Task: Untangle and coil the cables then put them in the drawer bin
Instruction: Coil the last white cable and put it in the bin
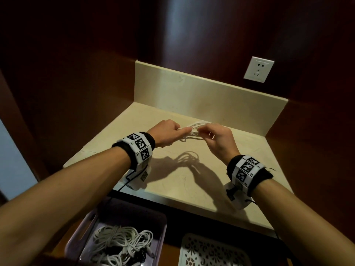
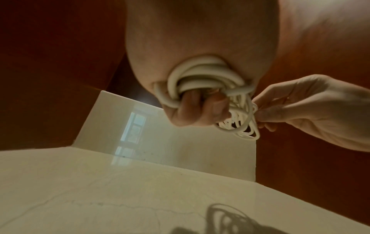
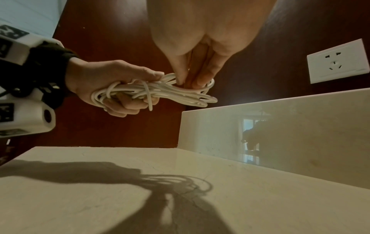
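My left fingers [image 3: 124, 104] are curled tight round one end of a bundle of white cable [image 3: 160, 91], the loops wrapped through my fist so that several strands bulge out past the heel of my left hand [image 1: 169, 134]. In the left wrist view the same white cable [image 2: 202, 80] packs the hollow of the palm, and thinner loops spill out beyond my fingertips. My right fingers [image 3: 197, 74] are pressed together on the far end of the coil, thumb against fingertips, pinching a few loops there; my right hand [image 1: 219, 140] comes at the bundle from above and the right. The coil hangs in the air between the two hands, stretched long and roughly level, clear of the cream stone surface [image 1: 172, 179], on which it throws a looped shadow.

Behind my hands a low upstand of the same stone [image 1: 192, 93] runs along the back of the surface, and above it, on the dark red-brown wall, sits a white wall socket [image 1: 258, 69]. Near me, below the front edge of the surface, a pale lilac drawer bin [image 1: 80, 233] holds a heap of white cables [image 1: 123, 244], some of them with something dark among them. Just to its right lies a white tray with a cut-out pattern [image 1: 209, 250].
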Tool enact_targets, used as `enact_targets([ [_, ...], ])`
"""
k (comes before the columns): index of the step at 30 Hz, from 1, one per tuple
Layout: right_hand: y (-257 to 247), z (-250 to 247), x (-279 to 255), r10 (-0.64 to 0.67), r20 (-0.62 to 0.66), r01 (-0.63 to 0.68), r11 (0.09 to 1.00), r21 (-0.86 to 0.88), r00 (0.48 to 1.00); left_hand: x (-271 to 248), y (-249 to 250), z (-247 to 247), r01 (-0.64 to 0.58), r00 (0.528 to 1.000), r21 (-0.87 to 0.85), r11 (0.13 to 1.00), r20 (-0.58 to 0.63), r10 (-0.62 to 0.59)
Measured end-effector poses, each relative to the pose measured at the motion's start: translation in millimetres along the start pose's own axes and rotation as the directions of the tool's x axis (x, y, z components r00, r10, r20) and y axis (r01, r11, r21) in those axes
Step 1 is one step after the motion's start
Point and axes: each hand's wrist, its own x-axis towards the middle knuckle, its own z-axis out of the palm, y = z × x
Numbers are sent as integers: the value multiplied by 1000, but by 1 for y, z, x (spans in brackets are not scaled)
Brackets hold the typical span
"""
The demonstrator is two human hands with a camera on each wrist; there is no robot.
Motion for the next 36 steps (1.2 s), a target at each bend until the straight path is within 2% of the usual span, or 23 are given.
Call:
enact_targets([
  [4, -3, 3, -1, 61, -21, -60, 998, 24, 998, -1, 1, -2, -22, 999, -7, 1000, -48, 22],
  [6, -6, 0, -1, 188, -32, -185, 979, 81, 982, -2, 1, -4, -32, 997, -6, 999, -63, 32],
  [9, -4, -10, -1, 420, -54, -404, 895, 188, 906, -1, 0, -6, -50, 997, -31, 998, -66, 48],
  [12, 3, -14, 4, 608, 51, -578, 720, 385, 792, -1, -2, -6, -64, 996, -62, 996, -65, 60],
  [15, -1, -15, 10, 673, 292, -684, 437, 585, 679, -2, 0, -7, -90, 994, -90, 992, -68, 84],
  [17, -7, -17, 13, 652, 414, -714, 292, 636, 635, -2, 2, -7, -105, 993, -94, 990, -65, 99],
  [20, -13, -18, 18, 630, 478, -719, 193, 667, 613, -4, 4, -10, -116, 992, -72, 991, -59, 112],
  [22, -12, -17, 20, 634, 480, -729, 202, 654, 607, -5, 6, -12, -111, 992, -19, 994, -67, 109],
  [26, -12, -17, 19, 612, 458, -729, 312, 609, 645, -7, 5, -16, -83, 994, 141, 987, -64, 93],
  [29, -13, -15, 19, 606, 459, -719, 292, 631, 649, -7, 2, -18, -74, 993, 212, 974, -73, 91],
  [33, -11, -16, 19, 573, 439, -693, 354, 628, 692, -9, 0, -20, -77, 992, 237, 969, -78, 98],
  [36, -9, -19, 19, 538, 464, -686, 345, 641, 703, -10, -2, -21, -95, 991, 245, 965, -72, 115],
])
